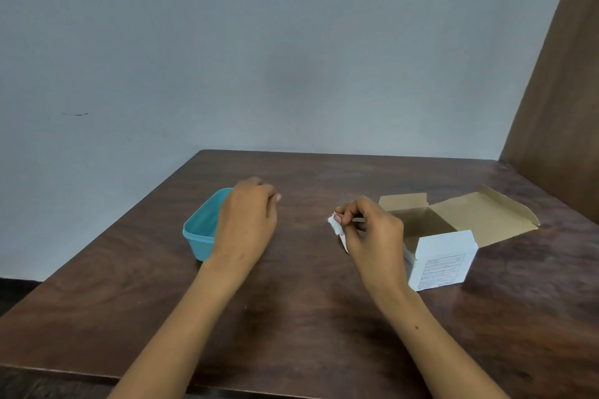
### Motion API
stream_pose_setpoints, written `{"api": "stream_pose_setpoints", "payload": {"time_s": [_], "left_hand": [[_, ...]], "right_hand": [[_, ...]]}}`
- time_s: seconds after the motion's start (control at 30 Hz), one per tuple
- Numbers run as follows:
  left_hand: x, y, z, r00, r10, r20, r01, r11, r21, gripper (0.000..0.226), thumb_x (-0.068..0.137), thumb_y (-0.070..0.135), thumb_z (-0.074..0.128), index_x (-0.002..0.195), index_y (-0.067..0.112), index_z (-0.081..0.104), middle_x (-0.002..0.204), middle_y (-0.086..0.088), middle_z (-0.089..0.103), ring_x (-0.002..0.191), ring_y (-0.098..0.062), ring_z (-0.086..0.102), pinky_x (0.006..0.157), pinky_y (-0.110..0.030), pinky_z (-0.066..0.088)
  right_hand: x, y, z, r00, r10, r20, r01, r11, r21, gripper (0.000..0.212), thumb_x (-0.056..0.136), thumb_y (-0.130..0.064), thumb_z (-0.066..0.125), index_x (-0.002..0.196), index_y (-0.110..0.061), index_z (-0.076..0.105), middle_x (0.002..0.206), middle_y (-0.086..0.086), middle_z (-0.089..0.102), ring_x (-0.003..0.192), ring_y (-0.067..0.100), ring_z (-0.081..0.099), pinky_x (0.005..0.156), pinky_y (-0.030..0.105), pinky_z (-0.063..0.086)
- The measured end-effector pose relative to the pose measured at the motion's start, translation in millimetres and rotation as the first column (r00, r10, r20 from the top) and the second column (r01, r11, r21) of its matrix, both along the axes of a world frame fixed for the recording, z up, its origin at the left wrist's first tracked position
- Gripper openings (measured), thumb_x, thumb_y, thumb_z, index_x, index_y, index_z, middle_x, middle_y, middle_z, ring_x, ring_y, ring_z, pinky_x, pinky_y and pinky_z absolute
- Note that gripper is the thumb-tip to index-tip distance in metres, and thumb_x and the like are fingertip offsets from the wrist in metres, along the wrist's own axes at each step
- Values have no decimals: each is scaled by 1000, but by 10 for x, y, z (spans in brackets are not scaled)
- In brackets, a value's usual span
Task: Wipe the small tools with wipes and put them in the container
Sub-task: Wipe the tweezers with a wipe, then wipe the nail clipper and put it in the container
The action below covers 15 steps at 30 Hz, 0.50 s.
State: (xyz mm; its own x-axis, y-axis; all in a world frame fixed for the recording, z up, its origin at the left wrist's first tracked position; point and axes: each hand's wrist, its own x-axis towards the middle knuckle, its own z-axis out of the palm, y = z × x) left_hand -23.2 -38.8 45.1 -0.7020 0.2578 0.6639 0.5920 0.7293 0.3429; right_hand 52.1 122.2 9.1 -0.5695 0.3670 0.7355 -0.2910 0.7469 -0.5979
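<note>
Pinched between thumb and fingers of the right hand (372, 236), a small white wipe (335, 226) is held above the table (291, 317). Left hand (246, 223), fingers loosely curled and holding nothing visible, hovers over the near-right part of the blue container (201, 230). Right of the hands stands an open white box (440, 256), flaps spread. No small tools can be made out.
</note>
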Motion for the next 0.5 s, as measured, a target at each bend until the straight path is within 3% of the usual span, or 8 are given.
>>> {"api": "stream_pose_setpoints", "payload": {"time_s": [0.23, 0.3, 0.4, 0.5], "left_hand": [[14, 380, -245, 974, -198, 110, 207, 975, -76, 16, 91, 16, 60, 89, 9, 74, 86, -4, 66, 80, -18, 61, 68, -29, 47], [6, 443, -323, 959, -238, 154, 256, 961, -106, 15, 90, 16, 62, 98, 14, 74, 92, -2, 67, 85, -16, 61, 69, -23, 42], [-11, 528, -445, 939, -280, 198, 324, 913, -247, 29, 91, 15, 59, 119, 20, 66, 116, -1, 67, 105, -16, 59, 85, -27, 47], [-40, 575, -509, 900, -354, 256, 433, 801, -414, 46, 92, 8, 49, 135, 23, 53, 143, 2, 51, 124, -19, 49, 100, -39, 43]], "right_hand": [[48, 64, 31, 995, -99, -17, 100, 995, 8, 19, 78, 9, 64, 73, -7, 58, 78, 2, 69, 71, 13, 63, 64, 24, 53], [48, 71, 32, 993, -119, -23, 120, 993, 11, 16, 78, 6, 67, 73, -6, 59, 78, 2, 69, 70, 14, 62, 63, 27, 53], [41, 75, 37, 992, -128, -16, 129, 992, 16, 17, 76, 10, 67, 73, -5, 60, 78, 2, 68, 71, 16, 63, 64, 30, 54], [38, 83, 39, 991, -130, -17, 130, 991, 16, 18, 76, 11, 65, 73, -5, 59, 77, 2, 68, 70, 16, 63, 64, 29, 53]]}}
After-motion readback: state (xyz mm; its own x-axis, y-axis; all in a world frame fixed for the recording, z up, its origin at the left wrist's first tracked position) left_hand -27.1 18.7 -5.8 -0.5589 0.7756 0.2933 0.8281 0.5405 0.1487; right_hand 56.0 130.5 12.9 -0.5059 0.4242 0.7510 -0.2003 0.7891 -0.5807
